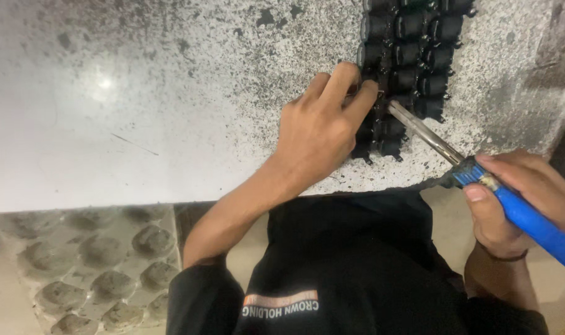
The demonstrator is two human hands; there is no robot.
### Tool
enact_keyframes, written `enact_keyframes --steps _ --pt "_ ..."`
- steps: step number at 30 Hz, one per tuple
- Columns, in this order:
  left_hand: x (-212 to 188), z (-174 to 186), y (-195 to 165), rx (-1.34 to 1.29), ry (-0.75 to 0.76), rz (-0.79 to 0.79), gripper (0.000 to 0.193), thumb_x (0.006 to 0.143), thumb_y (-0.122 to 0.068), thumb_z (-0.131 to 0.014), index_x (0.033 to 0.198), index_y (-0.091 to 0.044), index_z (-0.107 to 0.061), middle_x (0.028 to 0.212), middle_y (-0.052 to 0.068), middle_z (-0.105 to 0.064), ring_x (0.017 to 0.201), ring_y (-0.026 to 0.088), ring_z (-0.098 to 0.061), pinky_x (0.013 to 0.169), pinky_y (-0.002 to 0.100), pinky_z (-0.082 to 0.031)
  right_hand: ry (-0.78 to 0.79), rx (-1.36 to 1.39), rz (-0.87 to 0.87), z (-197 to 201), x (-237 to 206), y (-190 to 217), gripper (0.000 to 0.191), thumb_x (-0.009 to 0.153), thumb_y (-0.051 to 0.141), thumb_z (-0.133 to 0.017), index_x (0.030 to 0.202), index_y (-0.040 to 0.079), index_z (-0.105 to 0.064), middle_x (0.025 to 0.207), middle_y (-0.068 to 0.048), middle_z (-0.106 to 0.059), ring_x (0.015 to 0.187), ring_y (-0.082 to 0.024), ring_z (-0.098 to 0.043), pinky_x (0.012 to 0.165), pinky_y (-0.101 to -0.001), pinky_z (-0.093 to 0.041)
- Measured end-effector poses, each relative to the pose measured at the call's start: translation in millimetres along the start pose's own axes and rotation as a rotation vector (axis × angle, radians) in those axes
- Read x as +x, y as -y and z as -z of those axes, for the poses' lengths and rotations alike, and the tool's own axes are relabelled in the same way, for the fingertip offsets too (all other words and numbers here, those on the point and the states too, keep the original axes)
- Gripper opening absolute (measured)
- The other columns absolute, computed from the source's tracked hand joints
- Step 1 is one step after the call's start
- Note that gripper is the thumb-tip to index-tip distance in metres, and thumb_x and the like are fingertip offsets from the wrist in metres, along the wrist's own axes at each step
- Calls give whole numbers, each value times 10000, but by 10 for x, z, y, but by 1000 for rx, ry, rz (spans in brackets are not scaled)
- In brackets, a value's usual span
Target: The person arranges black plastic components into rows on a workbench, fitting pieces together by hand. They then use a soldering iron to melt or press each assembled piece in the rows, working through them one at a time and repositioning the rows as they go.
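the table (pixel 140 93) is a pale, speckled stone slab, spattered with black specks and smears that grow thicker toward its far right side. a bright spot of light reflects on its left half, and a thin dark scratch lies near the middle. its near edge is chipped and uneven at the right. below the near edge, at the left, the floor (pixel 78 273) shows grey tiles with rows of raised round bumps, dusty and worn.

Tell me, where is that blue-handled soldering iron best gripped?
By the blue handle, from the near right side, as the right hand does: the bare metal shaft slants up-left toward the black parts, leaving only the handle free.
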State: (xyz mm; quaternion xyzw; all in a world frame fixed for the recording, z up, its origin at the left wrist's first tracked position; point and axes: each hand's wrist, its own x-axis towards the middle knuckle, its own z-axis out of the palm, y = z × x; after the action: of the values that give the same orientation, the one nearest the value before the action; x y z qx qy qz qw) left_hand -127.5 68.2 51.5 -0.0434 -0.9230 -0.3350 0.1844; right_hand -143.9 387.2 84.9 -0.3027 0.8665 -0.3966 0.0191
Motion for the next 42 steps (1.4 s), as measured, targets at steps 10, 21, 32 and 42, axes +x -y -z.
enact_keyframes --steps 10,21,32,42 --pt "-136 -167 52 -23 42 9 214 890 -25 -722 1102 -10 -735 1039 63 -610 888 194 -630 610 315 -573 202 -107 205 25 422 234 286 969 66 -732 1225 -25 -645 969 -250 -688 787 -252 -706 633 -274 -560" --pt "-142 -297 43 -69 43 9 197 892 -9 -723 1088 -11 -708 1017 68 -604 912 211 -659 625 332 -584 494 -287 788 28 1142 738 298 890 106 -755 1176 49 -694 947 -318 -708 743 -335 -718 552 -331 -568" --pt "225 854 -197 -165 -132 -86 261 902 127 -696 1155 64 -685 728 19 -614 536 120 -530 427 322 -403 -37 5 -125 -67 345 247 279 1044 124 -762 1218 -87 -704 1043 -190 -678 827 -211 -638 717 -234 -473" --pt "79 -156 240 -2 -3 16 310 850 25 -702 1152 -40 -731 1065 57 -559 930 187 -603 598 310 -564 -6 -19 -155 -49 288 123 301 1024 119 -779 1202 -107 -688 1037 -188 -657 793 -201 -621 684 -226 -459"
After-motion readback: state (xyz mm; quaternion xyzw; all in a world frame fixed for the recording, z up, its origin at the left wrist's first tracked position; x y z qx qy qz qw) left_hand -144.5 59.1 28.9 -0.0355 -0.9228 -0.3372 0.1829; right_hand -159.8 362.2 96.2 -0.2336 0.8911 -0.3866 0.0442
